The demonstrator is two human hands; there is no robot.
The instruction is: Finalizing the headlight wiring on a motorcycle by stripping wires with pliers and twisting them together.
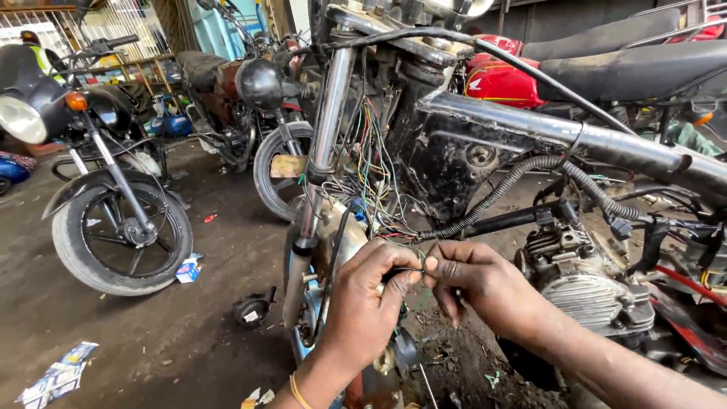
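left hand (367, 303): bare, no glove, dirt on fingers
left wrist: thin yellow bangle (297, 391)
right hand (473, 280): bare, no sleeve on forearm

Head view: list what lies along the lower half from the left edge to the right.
Crumpled paper scrap on the floor → spoked front wheel of the parked black motorcycle → small black round cap on the ground → left hand → thin wire pinched between both hands → right hand → finned grey engine.
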